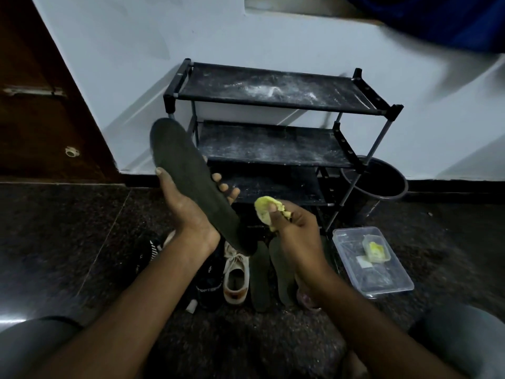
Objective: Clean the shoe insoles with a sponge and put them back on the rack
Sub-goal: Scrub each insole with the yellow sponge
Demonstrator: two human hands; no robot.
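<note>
Head view: at centre left, the left hand (188, 212) holds a dark insole (185, 170) tilted up off the floor, its fingers (229, 193) curled round the far edge. Just right of it, the right hand (295, 231) pinches a yellow-green sponge (263, 210), near the insole but apart from it. The black rack (273, 91) stands behind, dusty. Two more insoles (259, 277) lie on the floor below, beside a white shoe (236, 274).
</note>
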